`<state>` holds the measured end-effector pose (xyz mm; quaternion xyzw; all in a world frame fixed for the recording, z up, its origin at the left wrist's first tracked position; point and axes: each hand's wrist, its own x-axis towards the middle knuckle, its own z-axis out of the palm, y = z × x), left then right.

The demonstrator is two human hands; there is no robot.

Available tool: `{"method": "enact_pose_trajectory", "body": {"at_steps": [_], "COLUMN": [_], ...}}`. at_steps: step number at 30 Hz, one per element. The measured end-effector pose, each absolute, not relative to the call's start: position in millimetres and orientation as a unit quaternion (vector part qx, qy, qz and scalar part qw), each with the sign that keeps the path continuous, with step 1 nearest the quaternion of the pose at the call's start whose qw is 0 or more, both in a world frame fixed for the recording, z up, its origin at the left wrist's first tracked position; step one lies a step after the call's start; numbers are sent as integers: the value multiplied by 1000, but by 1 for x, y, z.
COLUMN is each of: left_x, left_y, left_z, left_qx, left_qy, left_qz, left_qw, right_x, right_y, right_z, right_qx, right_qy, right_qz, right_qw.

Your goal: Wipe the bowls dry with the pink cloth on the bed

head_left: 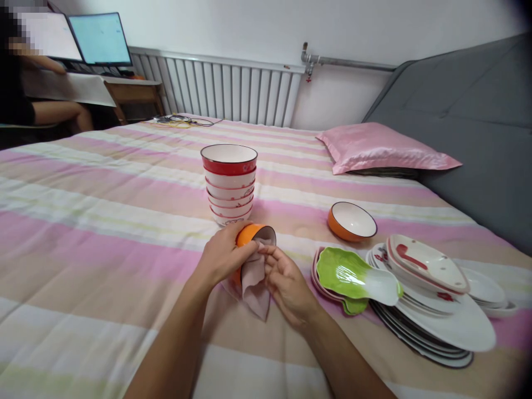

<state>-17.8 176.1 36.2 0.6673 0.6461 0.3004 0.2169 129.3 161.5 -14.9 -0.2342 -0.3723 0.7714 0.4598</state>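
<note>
My left hand (pixel 224 252) grips an orange bowl (pixel 249 234) by its side, with the bowl tipped so its opening faces right. A pale pink cloth (pixel 253 280) runs over the rim and hangs down in front. My right hand (pixel 286 282) pinches the cloth at the bowl's opening, fingers closed on it. Just behind the bowl rises a stack of white bowls with red trim (pixel 230 185). A second orange bowl (pixel 352 221), white inside, sits upright to the right of my hands.
Right of my hands lie a green leaf-shaped dish (pixel 349 274) and stacked white plates (pixel 461 324) with a patterned dish (pixel 426 260) on top. A pink pillow (pixel 382 145) rests by the grey headboard (pixel 469 111). Cables (pixel 187 120) lie at the bed's far edge; a person sits at a desk.
</note>
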Motion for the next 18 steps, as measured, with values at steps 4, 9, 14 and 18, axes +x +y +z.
{"method": "enact_pose_trajectory", "body": {"at_steps": [4, 9, 14, 18], "left_x": [-15, -13, -10, -10], "left_y": [176, 174, 173, 172], "left_z": [36, 38, 41, 41], "left_qx": [674, 676, 677, 681], "left_qy": [645, 652, 657, 652], "left_qz": [296, 282, 267, 267], "left_qw": [205, 197, 199, 199], "right_x": [126, 122, 122, 124], "right_y": [159, 157, 156, 157], "right_z": [-21, -23, -22, -27], "right_qx": [-271, -291, -302, -304], "right_qy": [-412, -431, -510, -566], "right_qz": [750, 740, 701, 667], "right_qw": [441, 427, 396, 379]}}
